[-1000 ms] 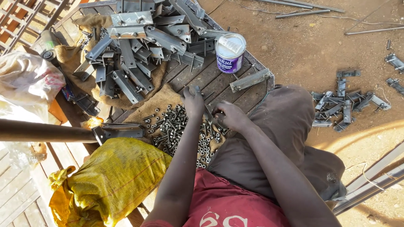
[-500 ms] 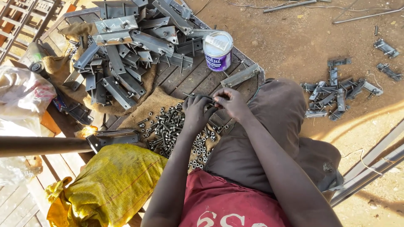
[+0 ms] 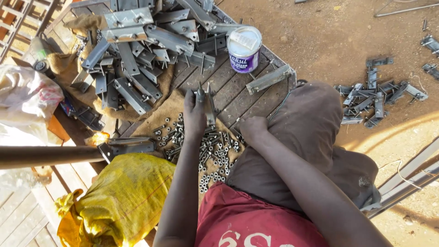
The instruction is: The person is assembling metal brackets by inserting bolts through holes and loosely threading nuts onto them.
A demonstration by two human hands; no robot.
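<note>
Left of the burlap mat on the wooden plank platform lies a yellow sack. On the mat's nuts and bolts, the left hand grips a metal bracket; the right hand rests curled, apart. Right of it, brackets lie on bare dirt.

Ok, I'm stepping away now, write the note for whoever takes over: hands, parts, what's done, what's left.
Left hand: raised over the burlap, grip closed on a small metal bracket.
Right hand: resting at the edge of the loose nuts and bolts; whether it holds one I cannot tell.
Parts: a big heap of grey brackets on the wooden pallet, next to a white tub. A smaller group of brackets lies on the dirt to the right.
Done or left: cannot be judged from this view; both piles hold many pieces.
</note>
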